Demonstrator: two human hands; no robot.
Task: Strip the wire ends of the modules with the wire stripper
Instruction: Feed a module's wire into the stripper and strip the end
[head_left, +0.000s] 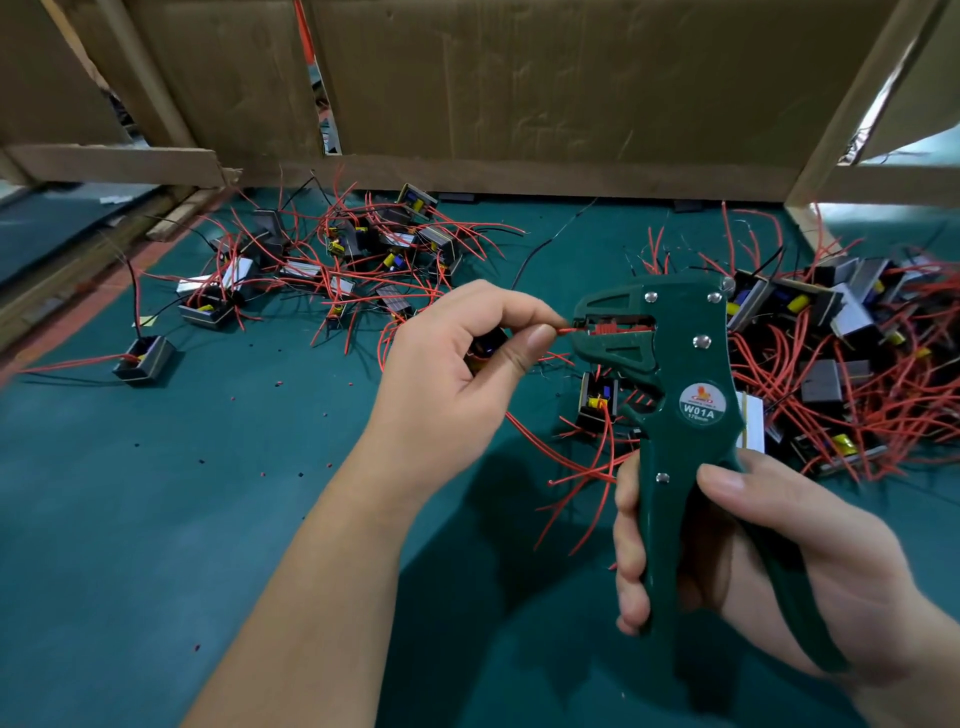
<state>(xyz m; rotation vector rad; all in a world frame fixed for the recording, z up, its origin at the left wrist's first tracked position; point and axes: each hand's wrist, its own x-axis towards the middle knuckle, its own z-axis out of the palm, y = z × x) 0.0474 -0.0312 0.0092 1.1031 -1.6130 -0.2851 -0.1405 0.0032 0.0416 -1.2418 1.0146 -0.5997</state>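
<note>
My right hand (769, 551) grips the handles of a dark green wire stripper (670, 364) labelled W01A, held upright above the green mat. My left hand (462, 364) pinches a red wire (565, 329) between thumb and forefinger, and the wire's end lies inside the stripper's jaws. A small dark module (485, 347) is tucked in my left palm, mostly hidden by the fingers. More red wires (576, 467) trail down between my hands.
One pile of modules with red and black wires (337, 260) lies at the back centre, another pile (852, 364) at the right. A single module (144, 358) sits at the left. Cardboard walls (519, 93) close the back. Bits of insulation dot the green mat (156, 519).
</note>
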